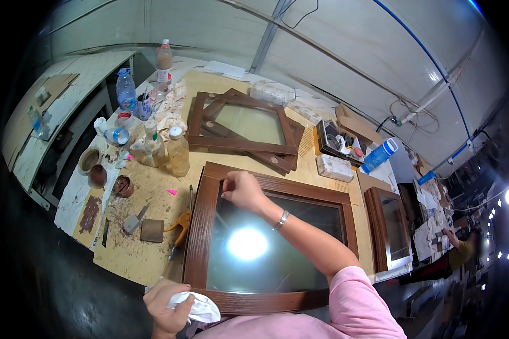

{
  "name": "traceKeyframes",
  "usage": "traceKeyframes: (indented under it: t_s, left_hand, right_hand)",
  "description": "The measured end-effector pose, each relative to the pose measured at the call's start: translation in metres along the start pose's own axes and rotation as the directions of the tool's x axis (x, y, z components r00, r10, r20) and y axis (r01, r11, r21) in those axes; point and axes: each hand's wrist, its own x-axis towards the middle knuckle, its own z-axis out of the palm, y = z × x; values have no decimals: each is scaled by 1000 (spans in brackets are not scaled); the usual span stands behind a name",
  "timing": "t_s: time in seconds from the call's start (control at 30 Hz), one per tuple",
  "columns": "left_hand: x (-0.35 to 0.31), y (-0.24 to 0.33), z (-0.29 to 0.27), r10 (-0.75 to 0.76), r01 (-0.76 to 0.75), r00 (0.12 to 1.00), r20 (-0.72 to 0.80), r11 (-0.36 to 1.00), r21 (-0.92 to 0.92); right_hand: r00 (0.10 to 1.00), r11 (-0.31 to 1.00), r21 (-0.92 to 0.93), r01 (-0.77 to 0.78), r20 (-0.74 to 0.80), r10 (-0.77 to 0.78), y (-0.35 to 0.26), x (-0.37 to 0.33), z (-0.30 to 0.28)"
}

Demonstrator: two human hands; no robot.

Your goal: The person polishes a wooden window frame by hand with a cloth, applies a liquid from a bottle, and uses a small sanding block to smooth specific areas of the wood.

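A brown wood-grain framed glass panel (340,199) lies flat in front of me, a bright lamp reflected in its pane. My right hand (244,191), a metal bracelet on its wrist, reaches across the glass to the far left inner corner. Its fingers are curled together at the frame's edge; anything between them is hidden. At the near left corner my left hand (169,308) is closed around a crumpled white cloth (201,308). Left of the panel lie an orange caulking gun (180,227), a brown square block (152,230) and a putty knife (134,221).
Brown frames (240,148) are stacked beyond the panel, and more panels (389,229) stack at right. Bottles (177,151) and open pots (98,176) crowd the left side. A box of small items (339,141), a wrapped white block (335,168) and a blue bottle (379,156) sit far right. Another person (461,254) is further right.
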Motion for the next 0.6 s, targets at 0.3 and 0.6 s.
traceKeyframes:
  t_s: [0.3, 0.6]
  left_hand:
    - [8, -4, 25, 88, -99, 961, 264, 995, 29]
    - [6, -10, 24, 126, -128, 961, 246, 992, -9]
  right_hand:
    - [978, 990, -55, -132, -167, 121, -14, -6, -3]
    - [977, 983, -175, 48, -196, -82, -5, -31, 14]
